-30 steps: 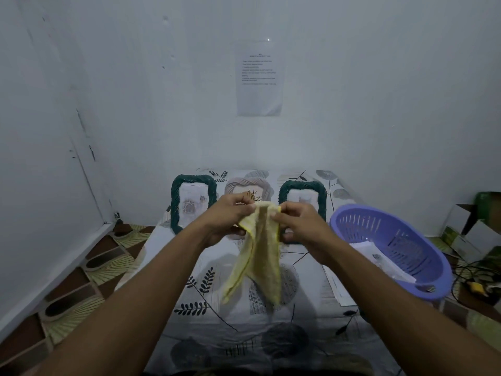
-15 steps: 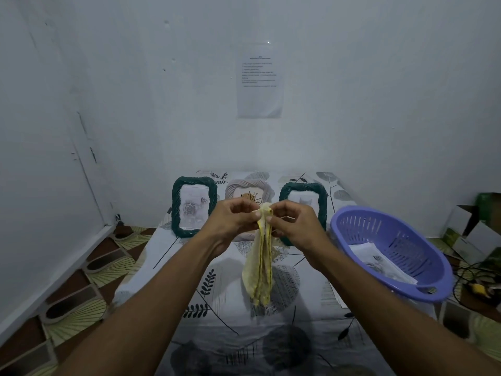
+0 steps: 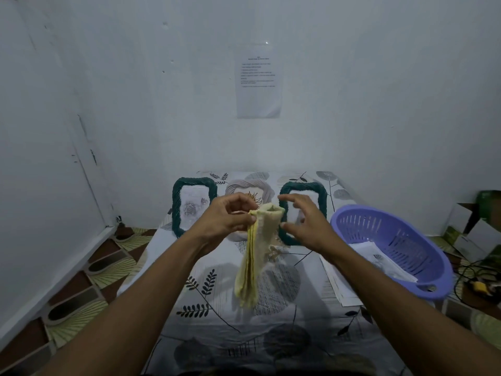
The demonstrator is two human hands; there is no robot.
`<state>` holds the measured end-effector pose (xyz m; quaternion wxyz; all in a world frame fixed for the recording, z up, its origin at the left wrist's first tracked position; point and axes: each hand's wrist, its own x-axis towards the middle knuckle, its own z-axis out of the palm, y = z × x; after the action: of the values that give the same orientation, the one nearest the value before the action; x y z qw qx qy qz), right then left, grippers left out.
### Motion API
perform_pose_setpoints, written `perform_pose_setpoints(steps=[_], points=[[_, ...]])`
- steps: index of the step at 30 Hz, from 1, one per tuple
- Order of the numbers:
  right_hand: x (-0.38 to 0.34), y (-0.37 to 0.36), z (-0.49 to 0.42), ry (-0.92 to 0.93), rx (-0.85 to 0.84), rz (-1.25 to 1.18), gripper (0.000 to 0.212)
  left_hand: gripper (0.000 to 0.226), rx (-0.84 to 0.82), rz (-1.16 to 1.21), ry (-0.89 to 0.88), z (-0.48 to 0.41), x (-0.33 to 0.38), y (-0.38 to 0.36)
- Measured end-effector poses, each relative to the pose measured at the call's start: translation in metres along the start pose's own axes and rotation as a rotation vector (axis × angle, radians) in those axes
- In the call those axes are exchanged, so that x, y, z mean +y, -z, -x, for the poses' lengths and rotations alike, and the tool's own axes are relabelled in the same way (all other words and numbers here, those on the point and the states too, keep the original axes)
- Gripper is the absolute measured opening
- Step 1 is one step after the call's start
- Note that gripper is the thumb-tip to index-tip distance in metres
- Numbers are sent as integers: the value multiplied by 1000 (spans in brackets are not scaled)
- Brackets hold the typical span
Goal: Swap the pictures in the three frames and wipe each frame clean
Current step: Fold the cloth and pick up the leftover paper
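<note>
The left hand [image 3: 227, 217] pinches the top edge of a folded yellow cloth [image 3: 250, 256], which hangs down above the middle of the surface [image 3: 217, 308]. The right hand [image 3: 306, 222] is spread, fingers apart, just beside the cloth's upper right corner and gripping nothing. Three frames stand along the far edge: a left green frame [image 3: 177, 204], a beige middle frame [image 3: 238, 185], and a right green frame [image 3: 321, 195]. A purple basket [image 3: 406, 240] holding papers [image 3: 379, 259] sits at the right edge.

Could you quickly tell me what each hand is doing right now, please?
Left hand: closed, pinching the top of the yellow cloth.
Right hand: open, fingers spread beside the cloth, holding nothing.
</note>
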<state>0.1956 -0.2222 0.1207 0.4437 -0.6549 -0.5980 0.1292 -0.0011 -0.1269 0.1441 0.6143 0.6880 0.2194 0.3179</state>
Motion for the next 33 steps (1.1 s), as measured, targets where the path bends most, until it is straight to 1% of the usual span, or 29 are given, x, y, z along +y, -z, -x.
perform_pose_setpoints(steps=[1, 2, 4, 6, 8, 10, 11, 13, 14, 17, 19, 21, 23, 25, 27, 31, 33], points=[[4, 3, -4, 47, -70, 50, 49, 22, -61, -6, 0, 2, 4, 3], [8, 5, -8, 72, -139, 67, 46, 22, -114, -16, -1, 4, 8, 6], [10, 9, -14, 72, -246, 45, 32, 24, -183, -29, -6, 6, 15, 13], [8, 12, -16, 68, -303, -35, 22, 28, -200, -57, -1, 8, 20, 21], [4, 15, -16, 63, -278, -133, 24, 32, -176, -113, 10, 10, 22, 29], [-2, 16, -13, 69, -248, -194, 30, 31, -154, -159, 7, 12, 22, 35], [-5, 15, -12, 92, -245, -170, 30, 30, -143, -182, -1, 12, 21, 36], [-6, 14, -11, 136, -254, -47, 23, 27, -113, -250, -33, 12, 19, 38], [-7, 13, -12, 130, -257, -7, 19, 25, -105, -293, -47, 13, 18, 38], [-7, 15, -13, 48, -215, -39, 15, 23, -58, -387, -51, 13, 13, 35], [-10, 16, -14, 1, -185, -114, 14, 15, 17, -372, -42, 11, 8, 34], [-16, 19, -14, -51, -203, -227, 16, 5, 25, -332, -35, 10, 4, 36], [-22, 26, -15, -108, -287, -342, 24, 16, -27, -341, -19, 10, 5, 40], [-27, 34, -19, -151, -362, -416, 32, 29, -77, -293, 13, 8, 9, 42], [-28, 38, -24, -169, -364, -447, 30, 37, -69, -234, 45, 1, 13, 44], [-17, 28, -36, -279, -287, -426, 23, 33, 24, -250, 98, -17, 6, 45], [-11, 21, -40, -303, -245, -387, 22, 28, 47, -268, 71, -22, 0, 42]])
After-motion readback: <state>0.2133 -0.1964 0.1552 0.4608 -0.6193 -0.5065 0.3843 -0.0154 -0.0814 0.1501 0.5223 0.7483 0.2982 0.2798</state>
